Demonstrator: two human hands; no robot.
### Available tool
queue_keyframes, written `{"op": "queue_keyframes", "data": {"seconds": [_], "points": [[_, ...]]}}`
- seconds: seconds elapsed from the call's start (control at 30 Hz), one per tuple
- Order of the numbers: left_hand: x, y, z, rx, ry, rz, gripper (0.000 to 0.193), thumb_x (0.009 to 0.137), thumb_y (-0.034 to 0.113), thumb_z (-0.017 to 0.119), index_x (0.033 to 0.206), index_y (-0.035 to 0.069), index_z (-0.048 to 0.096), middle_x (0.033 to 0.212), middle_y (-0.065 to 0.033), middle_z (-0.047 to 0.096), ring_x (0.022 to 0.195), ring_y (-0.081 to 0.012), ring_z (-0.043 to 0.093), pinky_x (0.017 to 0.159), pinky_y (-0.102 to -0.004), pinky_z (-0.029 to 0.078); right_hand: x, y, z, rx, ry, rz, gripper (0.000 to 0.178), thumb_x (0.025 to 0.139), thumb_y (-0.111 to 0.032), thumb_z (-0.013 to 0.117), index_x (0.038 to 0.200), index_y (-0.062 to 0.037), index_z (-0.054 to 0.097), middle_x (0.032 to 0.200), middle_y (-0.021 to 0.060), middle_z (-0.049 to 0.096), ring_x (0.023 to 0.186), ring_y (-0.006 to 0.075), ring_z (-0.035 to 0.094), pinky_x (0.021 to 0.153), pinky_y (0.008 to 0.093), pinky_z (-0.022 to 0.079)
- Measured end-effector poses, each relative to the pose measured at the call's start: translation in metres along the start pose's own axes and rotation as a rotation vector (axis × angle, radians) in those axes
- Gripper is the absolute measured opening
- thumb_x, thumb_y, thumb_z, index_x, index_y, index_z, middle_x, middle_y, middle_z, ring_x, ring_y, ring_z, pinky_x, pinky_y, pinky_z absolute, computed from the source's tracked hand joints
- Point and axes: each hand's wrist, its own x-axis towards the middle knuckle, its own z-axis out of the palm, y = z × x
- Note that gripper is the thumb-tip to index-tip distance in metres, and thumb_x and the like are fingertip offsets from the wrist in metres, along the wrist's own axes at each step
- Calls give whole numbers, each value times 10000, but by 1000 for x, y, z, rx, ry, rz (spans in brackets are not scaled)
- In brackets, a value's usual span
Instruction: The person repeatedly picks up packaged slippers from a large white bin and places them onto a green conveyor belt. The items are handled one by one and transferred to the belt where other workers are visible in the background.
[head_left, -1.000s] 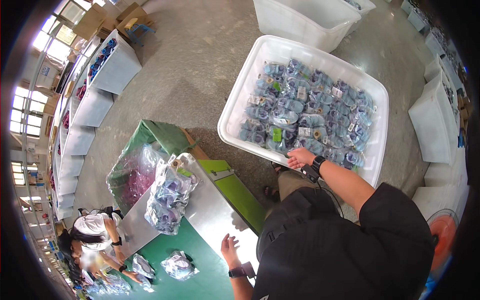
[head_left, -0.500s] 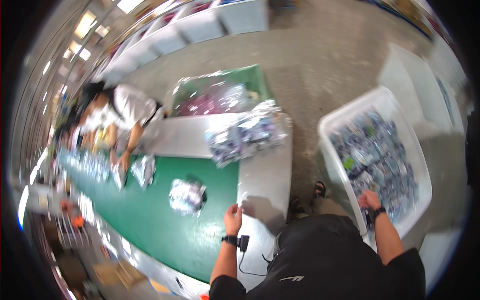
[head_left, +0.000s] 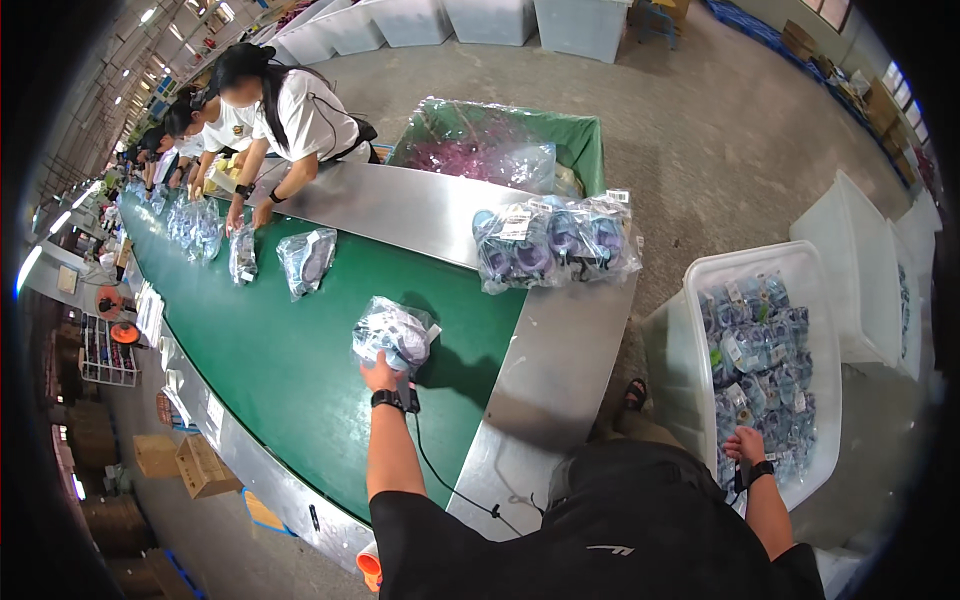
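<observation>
1. Right hand (head_left: pixel 744 445): half-curled over the tub (head_left: pixel 668 350); palm hidden, so I can't tell if it's empty.
2. Left hand (head_left: pixel 380 374): fingers against a bag of shoes (head_left: pixel 392 333) on the belt (head_left: pixel 300 370) — grip unclear.
3. Beyond the right hand, packed bags (head_left: pixel 760 340) sit in rows, seemingly done.
4. Ahead-right of the left hand, stacked bags (head_left: pixel 555 240) remain outside the tub.
5. Farther ahead-left, loose bags (head_left: pixel 308 262) remain too.

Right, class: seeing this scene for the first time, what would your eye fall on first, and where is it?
Probably the wide green belt stretching to the upper left, the left hand at the lower edge of a clear plastic bag. Then the white tub at the right, holding bagged blue-purple footwear, with the right hand over it. Co-workers in white tops line the belt's far edge.
</observation>
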Motion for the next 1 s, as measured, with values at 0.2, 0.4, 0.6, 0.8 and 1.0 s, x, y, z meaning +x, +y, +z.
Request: {"op": "queue_keyframes", "data": {"seconds": [0.2, 0.4, 0.6, 0.8, 1.0], "points": [[19, -41, -9, 79, -163, -159, 604, 768, 262, 763, 1183, -61, 463, 968, -179, 596, 618, -231, 599, 424, -334, 442, -21, -15, 32, -115, -92, 13, 340, 943, -266, 596, 1193, -44, 532, 905, 116, 655, 720, 216, 682, 578, 323, 567], [-49, -71, -7, 20, -174, 22, 835, 658, 76, 797, 1339, 51, 314, 971, -131, 555, 594, -194, 533, 403, -317, 401, -23, -13, 54, -189, -129, 45, 347, 951, -265, 593, 1201, -33, 531, 935, 121, 648, 748, 216, 684, 597, 319, 558], [-146, -100, -24, 178, -460, 697, 665, 719, -91, 682, 1282, 71, 367, 1190, -82, 519, 1084, -194, 540, 959, -362, 459, -22, -20, 56, -221, -163, -19, 374, 950, -280, 597, 1216, -24, 535, 933, 112, 649, 759, 206, 681, 616, 306, 557], [-183, -89, -62, -241, -449, -233, 296, 914, 19, 583, 1206, 37, 537, 1099, -87, 642, 933, -193, 640, 878, -328, 525, -22, -30, 69, -190, -189, 22, 379, 949, -294, 597, 1217, -31, 544, 926, 102, 650, 781, 181, 671, 632, 304, 564], [-231, -75, -32, 96, -727, 148, 884, 810, 44, 730, 1501, -14, 182, 1463, -170, 368, 1329, -268, 390, 1108, -375, 321, -20, -45, 89, -159, -219, -4, 336, 952, -288, 592, 1165, -30, 562, 919, 86, 650, 751, 172, 666, 621, 289, 558]]}}
